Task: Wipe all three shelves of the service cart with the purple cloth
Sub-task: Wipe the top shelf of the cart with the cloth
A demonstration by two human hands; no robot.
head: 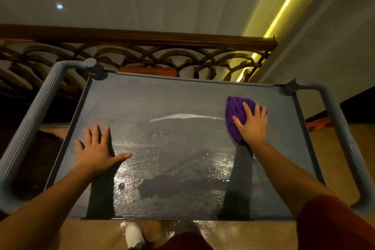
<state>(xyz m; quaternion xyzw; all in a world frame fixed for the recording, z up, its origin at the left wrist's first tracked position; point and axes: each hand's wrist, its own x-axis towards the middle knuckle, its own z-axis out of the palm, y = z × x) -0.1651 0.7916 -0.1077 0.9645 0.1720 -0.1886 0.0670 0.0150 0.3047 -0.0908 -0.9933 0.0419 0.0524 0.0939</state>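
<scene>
Right hand (251, 126) flat, fingers spread, pressing purple cloth (235, 111) on top shelf (162, 97), frame right. Left hand (97, 150) open, bracing. Cloth soft, bunches; palm-down hold suits.

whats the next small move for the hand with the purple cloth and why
Probably sweep the right hand, pressing the purple cloth flat, leftward along the top shelf. A pale streak runs from the cloth toward the middle, and the far part looks dull while the near part glistens. The left hand rests flat, bracing the cart.
</scene>
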